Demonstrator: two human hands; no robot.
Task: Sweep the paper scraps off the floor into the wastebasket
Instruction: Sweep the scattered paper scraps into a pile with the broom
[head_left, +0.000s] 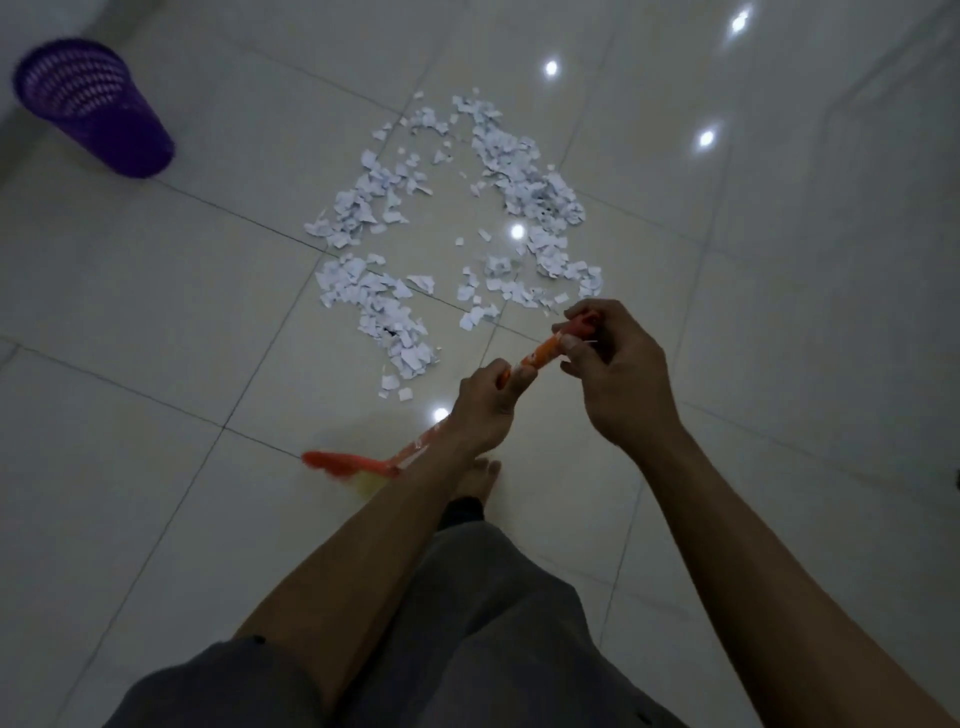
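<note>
White paper scraps lie scattered in a rough ring on the pale tiled floor. A purple mesh wastebasket stands upright at the far left, well apart from the scraps. I hold an orange broom by its handle, with its blurred head near the floor just left of my foot. My left hand grips the handle lower down. My right hand is closed on the handle's top end, just below the nearest scraps.
My bare foot and grey shorts fill the bottom centre. Ceiling lights reflect as bright spots on the glossy tiles. A wall edge runs along the far left behind the basket.
</note>
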